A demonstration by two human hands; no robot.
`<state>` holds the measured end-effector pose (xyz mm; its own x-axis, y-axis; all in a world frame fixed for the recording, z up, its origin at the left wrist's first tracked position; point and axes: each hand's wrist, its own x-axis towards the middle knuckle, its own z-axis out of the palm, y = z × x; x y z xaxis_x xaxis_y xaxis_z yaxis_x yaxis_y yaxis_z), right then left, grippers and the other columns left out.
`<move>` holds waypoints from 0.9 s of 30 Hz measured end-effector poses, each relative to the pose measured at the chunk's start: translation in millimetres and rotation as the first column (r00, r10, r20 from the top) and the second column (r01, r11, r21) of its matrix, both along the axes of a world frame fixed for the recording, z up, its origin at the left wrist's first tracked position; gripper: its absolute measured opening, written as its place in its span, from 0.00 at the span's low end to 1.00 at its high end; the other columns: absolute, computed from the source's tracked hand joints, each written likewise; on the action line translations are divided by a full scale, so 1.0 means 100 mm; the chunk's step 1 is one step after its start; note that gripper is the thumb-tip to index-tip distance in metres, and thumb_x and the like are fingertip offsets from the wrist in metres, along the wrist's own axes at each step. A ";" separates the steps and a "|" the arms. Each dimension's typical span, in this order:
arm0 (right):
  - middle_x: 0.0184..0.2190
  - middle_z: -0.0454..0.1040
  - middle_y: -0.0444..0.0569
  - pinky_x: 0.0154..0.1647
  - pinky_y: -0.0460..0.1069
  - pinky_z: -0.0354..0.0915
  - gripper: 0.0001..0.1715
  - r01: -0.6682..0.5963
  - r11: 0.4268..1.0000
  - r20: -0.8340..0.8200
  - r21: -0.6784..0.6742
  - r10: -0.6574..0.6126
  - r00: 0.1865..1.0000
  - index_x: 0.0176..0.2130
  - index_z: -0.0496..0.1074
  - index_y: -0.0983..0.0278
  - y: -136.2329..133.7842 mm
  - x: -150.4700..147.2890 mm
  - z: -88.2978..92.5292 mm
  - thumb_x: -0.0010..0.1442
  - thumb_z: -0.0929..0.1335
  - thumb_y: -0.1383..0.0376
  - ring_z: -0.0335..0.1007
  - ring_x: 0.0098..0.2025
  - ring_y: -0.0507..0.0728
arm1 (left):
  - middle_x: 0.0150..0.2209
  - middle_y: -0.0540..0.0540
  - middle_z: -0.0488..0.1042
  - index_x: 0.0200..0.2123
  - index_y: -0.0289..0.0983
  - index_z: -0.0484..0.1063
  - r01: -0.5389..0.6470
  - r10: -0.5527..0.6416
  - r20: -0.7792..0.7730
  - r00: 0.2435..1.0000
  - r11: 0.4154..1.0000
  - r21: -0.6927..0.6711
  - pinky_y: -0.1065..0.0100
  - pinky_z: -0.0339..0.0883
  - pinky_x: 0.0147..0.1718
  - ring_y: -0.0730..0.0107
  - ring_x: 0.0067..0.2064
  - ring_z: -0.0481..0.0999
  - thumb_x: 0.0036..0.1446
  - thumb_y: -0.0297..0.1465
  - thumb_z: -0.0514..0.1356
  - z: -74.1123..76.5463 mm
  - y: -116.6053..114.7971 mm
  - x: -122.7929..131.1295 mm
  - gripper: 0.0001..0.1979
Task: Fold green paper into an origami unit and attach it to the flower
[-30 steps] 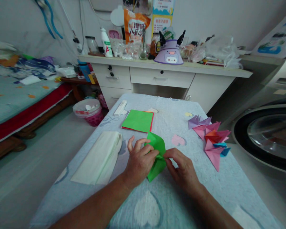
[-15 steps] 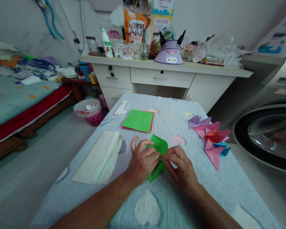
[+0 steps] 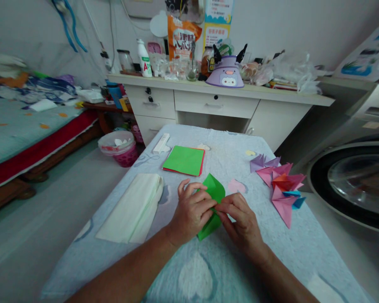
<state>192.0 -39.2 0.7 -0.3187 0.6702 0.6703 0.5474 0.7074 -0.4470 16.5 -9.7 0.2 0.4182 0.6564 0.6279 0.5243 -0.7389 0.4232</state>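
Observation:
A sheet of green paper (image 3: 213,188) with a curved, partly folded shape is held between my two hands over the cloth-covered table. My left hand (image 3: 192,210) pinches it near its middle with thumb and index finger, the other fingers raised. My right hand (image 3: 240,219) grips the same spot from the right, fingertips pressed together and almost touching the left ones. The fingers hide part of the fold. Beyond them lies a stack of square paper (image 3: 183,160), green on top with red showing underneath.
Folded paper shapes (image 3: 282,179) in pink, purple, orange and blue lie on the right. A folded whitish sheet (image 3: 134,208) is at the left, with a narrow white box (image 3: 161,143) farther back. A white desk (image 3: 216,103), a bin (image 3: 121,149) and a washing machine (image 3: 356,185) surround the table.
Both hands keep pinching the green paper and have shifted very slightly. The sheet's upper part leans a little farther right and up. The view has tilted slightly.

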 end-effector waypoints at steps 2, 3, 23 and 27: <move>0.35 0.67 0.47 0.35 0.50 0.63 0.14 0.005 1.000 -0.029 -0.027 -0.006 1.000 0.46 0.68 0.58 -0.01 0.01 0.02 0.62 0.66 0.74 0.64 0.38 0.55 | 0.31 0.53 0.78 0.34 0.43 0.77 0.019 -0.019 0.043 0.999 1.000 -0.001 0.47 0.46 0.56 0.58 0.48 0.68 0.50 0.21 0.66 0.03 0.00 0.00 0.10; 0.37 0.67 0.47 0.37 0.51 0.64 0.14 0.013 0.999 -0.055 -0.047 -0.015 0.998 0.47 0.67 0.58 -0.02 0.02 0.04 0.62 0.67 0.72 0.64 0.39 0.56 | 0.31 0.53 0.78 0.33 0.43 0.77 0.028 -0.028 0.067 0.997 1.000 0.001 0.47 0.47 0.56 0.58 0.48 0.68 0.50 0.21 0.66 0.04 0.01 0.00 0.11; 0.52 0.72 0.53 0.54 0.60 0.62 0.35 -0.205 0.782 -0.285 -0.588 0.036 0.958 0.60 0.63 0.59 0.11 0.04 -0.15 0.56 0.73 0.55 0.67 0.53 0.63 | 0.31 0.48 0.72 0.27 0.36 0.76 0.267 0.247 0.596 0.764 0.720 -0.641 0.70 0.64 0.37 0.67 0.37 0.71 0.52 0.36 0.66 -0.03 0.14 -0.10 0.09; 0.42 0.75 0.49 0.50 0.56 0.64 0.26 -0.285 0.749 -0.413 -0.598 0.016 0.910 0.52 0.69 0.60 0.13 0.01 -0.15 0.56 0.73 0.56 0.69 0.46 0.60 | 0.29 0.49 0.72 0.27 0.35 0.76 0.311 0.232 0.596 0.769 0.679 -0.665 0.70 0.64 0.36 0.69 0.34 0.70 0.52 0.36 0.65 -0.01 0.13 -0.09 0.10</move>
